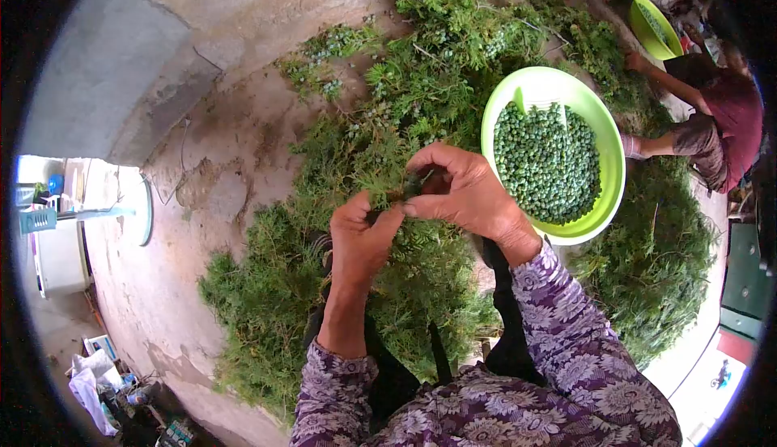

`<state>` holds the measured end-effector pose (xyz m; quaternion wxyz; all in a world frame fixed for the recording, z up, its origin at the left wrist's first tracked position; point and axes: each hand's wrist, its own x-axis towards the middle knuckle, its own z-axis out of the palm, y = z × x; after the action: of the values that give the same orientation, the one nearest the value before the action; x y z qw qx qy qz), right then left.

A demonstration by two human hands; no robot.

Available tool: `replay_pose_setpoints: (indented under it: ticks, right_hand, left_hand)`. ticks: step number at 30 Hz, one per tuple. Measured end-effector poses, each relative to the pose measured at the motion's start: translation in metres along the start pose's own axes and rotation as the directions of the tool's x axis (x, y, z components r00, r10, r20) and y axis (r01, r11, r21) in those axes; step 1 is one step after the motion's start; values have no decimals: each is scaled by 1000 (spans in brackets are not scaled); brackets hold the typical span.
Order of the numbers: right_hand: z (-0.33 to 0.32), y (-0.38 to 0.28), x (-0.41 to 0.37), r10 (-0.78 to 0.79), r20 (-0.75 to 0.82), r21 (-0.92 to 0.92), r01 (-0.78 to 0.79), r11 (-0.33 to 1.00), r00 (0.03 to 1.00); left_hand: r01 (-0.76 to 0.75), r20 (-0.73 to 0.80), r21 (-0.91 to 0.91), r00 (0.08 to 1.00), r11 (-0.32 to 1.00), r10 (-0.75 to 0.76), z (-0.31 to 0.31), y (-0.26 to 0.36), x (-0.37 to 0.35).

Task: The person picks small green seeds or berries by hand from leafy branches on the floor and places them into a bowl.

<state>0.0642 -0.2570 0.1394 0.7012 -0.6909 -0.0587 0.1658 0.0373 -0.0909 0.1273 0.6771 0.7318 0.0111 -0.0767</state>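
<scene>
My left hand (pixel 360 236) and my right hand (pixel 465 192) meet at the middle of the view, both pinching one green leafy sprig (pixel 387 180) with small berries. The fingers of both hands are closed on it. Under and around my hands lies a wide heap of green cuttings (pixel 429 66) on the concrete floor. Just right of my right hand stands a lime green bowl (pixel 538 87) holding many small green berries (pixel 546 159).
Another person in a dark red top (pixel 724 115) crouches at the far right, reaching into the cuttings. A second green bowl (pixel 651 26) sits behind them. Bare concrete floor (pixel 210 180) lies to the left, with a white container (pixel 61 257) and litter beyond.
</scene>
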Motion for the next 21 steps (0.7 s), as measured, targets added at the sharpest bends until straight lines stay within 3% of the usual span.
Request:
replay_pose_setpoints:
  ticks: [4,8,10,13,15,17,19,21]
  right_hand:
    - [5,2,1,-111,-3,-20,111,994,994]
    - [4,0,1,-83,-6,-77,83,994,996]
    - [4,2,1,-152,17,-259,151,954,988]
    - [5,8,0,-86,-16,-150,83,985,996]
    - [9,6,0,-132,-56,-171,121,978,990]
    - [11,5,1,-178,-96,-193,157,969,979]
    - [13,7,0,-333,-118,-374,269,888,935]
    - [9,18,4,-319,-164,-316,257,913,933]
  left_hand:
    - [16,23,-112,1000,994,-14,3,3,-1]
    - [5,19,-111,1000,994,-3,2,1,-1]
    - [23,24,-113,999,993,-21,0,-3,-2]
    - [47,36,-139,998,989,-43,0,-1,-2]
    - [51,38,-164,998,985,-46,-1,-2,-2]
    - [7,46,-12,999,1000,-6,-2,-6,-1]
    - [22,28,-6,999,1000,-22,-1,-3,-1]
    - [37,10,-2,999,999,-37,-1,6,-4]
